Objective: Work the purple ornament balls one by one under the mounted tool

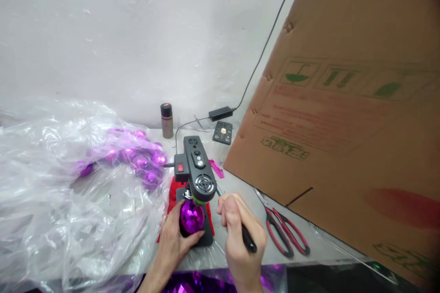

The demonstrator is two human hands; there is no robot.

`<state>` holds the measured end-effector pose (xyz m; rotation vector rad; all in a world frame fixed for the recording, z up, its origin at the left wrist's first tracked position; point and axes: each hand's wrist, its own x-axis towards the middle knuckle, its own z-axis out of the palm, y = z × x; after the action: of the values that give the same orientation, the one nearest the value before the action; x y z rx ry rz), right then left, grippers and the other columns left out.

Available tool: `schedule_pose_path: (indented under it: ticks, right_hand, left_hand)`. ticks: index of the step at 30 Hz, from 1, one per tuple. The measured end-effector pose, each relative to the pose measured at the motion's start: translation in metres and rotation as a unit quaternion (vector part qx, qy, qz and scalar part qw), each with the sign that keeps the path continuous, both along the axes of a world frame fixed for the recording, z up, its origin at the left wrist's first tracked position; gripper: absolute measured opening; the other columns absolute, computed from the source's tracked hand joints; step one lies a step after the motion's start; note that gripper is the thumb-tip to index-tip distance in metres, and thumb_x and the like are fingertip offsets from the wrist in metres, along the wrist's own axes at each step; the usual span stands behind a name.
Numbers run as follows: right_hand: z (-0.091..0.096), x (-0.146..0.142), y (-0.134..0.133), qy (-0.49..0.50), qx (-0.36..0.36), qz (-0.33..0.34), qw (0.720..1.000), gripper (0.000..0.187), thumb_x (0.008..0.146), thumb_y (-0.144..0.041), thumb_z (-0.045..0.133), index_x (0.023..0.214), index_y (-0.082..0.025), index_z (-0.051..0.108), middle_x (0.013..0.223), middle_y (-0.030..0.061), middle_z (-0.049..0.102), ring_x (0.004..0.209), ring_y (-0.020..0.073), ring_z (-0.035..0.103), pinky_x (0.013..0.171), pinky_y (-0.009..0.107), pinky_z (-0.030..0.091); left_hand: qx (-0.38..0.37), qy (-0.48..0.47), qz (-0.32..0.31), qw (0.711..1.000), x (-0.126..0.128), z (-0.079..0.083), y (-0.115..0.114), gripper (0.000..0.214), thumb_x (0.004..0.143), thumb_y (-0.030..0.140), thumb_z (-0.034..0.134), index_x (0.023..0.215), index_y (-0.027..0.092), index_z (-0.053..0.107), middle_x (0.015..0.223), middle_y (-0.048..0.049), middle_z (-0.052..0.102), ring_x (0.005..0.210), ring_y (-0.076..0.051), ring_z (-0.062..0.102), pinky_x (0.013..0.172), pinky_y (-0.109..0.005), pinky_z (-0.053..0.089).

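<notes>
My left hand (174, 237) grips a shiny purple bauble (192, 216) between thumb and fingers. The bauble sits just below the head of a black device (200, 169) with round grilles, buttons and a red switch on its side box. Beneath them are the device's black base (206, 237) and a red cloth (173, 192). In my right hand (240, 238) is a black-handled tool (249, 241), its thin grey shaft reaching toward the device head. The fist covers part of that shaft, and I cannot make out its tip.
Clear plastic sheeting (79, 219) covers the left side, over several purple baubles (140, 162). A capped bottle (167, 121), a power adapter (221, 113) and a small black card (222, 132) are behind. Red-handled scissors (287, 233) lie right, beside a large carton (330, 114).
</notes>
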<state>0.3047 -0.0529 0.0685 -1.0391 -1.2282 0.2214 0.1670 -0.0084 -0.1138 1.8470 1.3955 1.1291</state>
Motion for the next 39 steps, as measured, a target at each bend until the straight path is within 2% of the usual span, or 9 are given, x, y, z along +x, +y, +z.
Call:
schedule_pose_path:
  ticks: [5, 11, 15, 17, 21, 24, 27, 34, 39]
  right_hand:
    - [0.0, -0.001, -0.001, 0.005, -0.008, -0.006, 1.0, 0.038, 0.11, -0.018, 0.047, 0.073, -0.023, 0.045, 0.068, -0.0042, 0.044, 0.064, 0.0106, 0.05, 0.059, 0.024, 0.04]
    - [0.0, -0.002, 0.0, 0.018, -0.007, -0.01, 1.0, 0.038, 0.111, -0.019, 0.047, 0.073, -0.022, 0.049, 0.068, -0.0045, 0.045, 0.065, 0.0104, 0.05, 0.061, 0.023, 0.042]
    - [-0.001, 0.0, -0.001, 0.012, -0.009, -0.006, 1.0, 0.037, 0.111, -0.019, 0.048, 0.074, -0.022, 0.05, 0.069, -0.004, 0.047, 0.065, 0.0105, 0.051, 0.059, 0.023, 0.041]
    - [-0.002, 0.001, -0.001, 0.009, -0.009, -0.006, 1.0, 0.037, 0.111, -0.019, 0.048, 0.074, -0.022, 0.05, 0.069, -0.0037, 0.047, 0.065, 0.0108, 0.051, 0.059, 0.024, 0.041]
    - [-0.001, 0.0, -0.001, 0.01, -0.006, -0.009, 1.0, 0.037, 0.11, -0.018, 0.047, 0.074, -0.022, 0.05, 0.068, -0.0034, 0.047, 0.062, 0.0111, 0.051, 0.057, 0.025, 0.04]
    - [-0.002, -0.001, 0.0, 0.006, 0.011, -0.014, 1.0, 0.038, 0.11, -0.017, 0.046, 0.072, -0.022, 0.049, 0.067, -0.0031, 0.048, 0.06, 0.0112, 0.052, 0.055, 0.026, 0.039]
    - [-0.011, -0.003, 0.0, -0.001, 0.041, -0.03, 0.999, 0.04, 0.109, -0.016, 0.045, 0.07, -0.022, 0.047, 0.066, -0.003, 0.049, 0.06, 0.0115, 0.052, 0.054, 0.026, 0.038]
    - [-0.047, -0.007, 0.003, 0.028, 0.08, -0.065, 0.994, 0.041, 0.108, -0.023, 0.047, 0.067, -0.023, 0.048, 0.061, -0.0023, 0.051, 0.056, 0.0137, 0.054, 0.05, 0.028, 0.034]
    - [-0.053, -0.01, 0.006, 0.042, 0.07, -0.089, 0.993, 0.042, 0.108, -0.024, 0.045, 0.066, -0.024, 0.048, 0.061, 0.0003, 0.051, 0.052, 0.0168, 0.05, 0.049, 0.032, 0.031]
  left_hand:
    - [0.023, -0.013, 0.005, 1.0, 0.005, -0.011, -0.002, 0.08, 0.072, 0.038, 0.087, 0.143, 0.015, 0.056, 0.139, -0.0214, 0.072, 0.13, -0.043, 0.069, 0.11, -0.064, 0.056]
    - [-0.022, -0.008, -0.074, 0.997, 0.003, 0.014, 0.004, 0.081, 0.07, 0.032, 0.085, 0.143, 0.015, 0.056, 0.136, -0.0202, 0.073, 0.128, -0.042, 0.069, 0.109, -0.061, 0.056]
    - [-0.044, 0.0, -0.055, 0.997, 0.006, 0.023, 0.008, 0.078, 0.068, 0.034, 0.084, 0.14, 0.016, 0.059, 0.129, -0.019, 0.075, 0.123, -0.042, 0.07, 0.107, -0.062, 0.056]
    - [-0.055, -0.012, -0.04, 0.998, 0.009, 0.02, 0.01, 0.081, 0.068, 0.038, 0.083, 0.141, 0.015, 0.058, 0.13, -0.0197, 0.073, 0.125, -0.043, 0.069, 0.109, -0.064, 0.054]
    - [-0.084, -0.06, -0.055, 0.993, 0.015, 0.009, 0.009, 0.089, 0.067, 0.04, 0.083, 0.145, 0.013, 0.053, 0.145, -0.0229, 0.065, 0.139, -0.043, 0.061, 0.12, -0.064, 0.046]
    - [-0.101, -0.069, -0.049, 0.991, 0.016, 0.005, 0.008, 0.089, 0.066, 0.042, 0.084, 0.144, 0.013, 0.053, 0.147, -0.0227, 0.064, 0.142, -0.043, 0.058, 0.122, -0.064, 0.044]
    - [-0.097, -0.065, -0.05, 0.992, 0.016, 0.004, 0.009, 0.089, 0.064, 0.041, 0.086, 0.144, 0.014, 0.055, 0.145, -0.0216, 0.065, 0.142, -0.044, 0.058, 0.122, -0.066, 0.043]
    - [-0.085, -0.051, -0.042, 0.994, 0.018, 0.002, 0.009, 0.086, 0.064, 0.038, 0.085, 0.142, 0.014, 0.058, 0.142, -0.0203, 0.067, 0.138, -0.043, 0.06, 0.119, -0.064, 0.046]
    - [-0.082, -0.055, -0.048, 0.994, 0.018, 0.003, 0.009, 0.084, 0.064, 0.037, 0.083, 0.14, 0.011, 0.059, 0.141, -0.0224, 0.068, 0.137, -0.044, 0.061, 0.119, -0.067, 0.046]
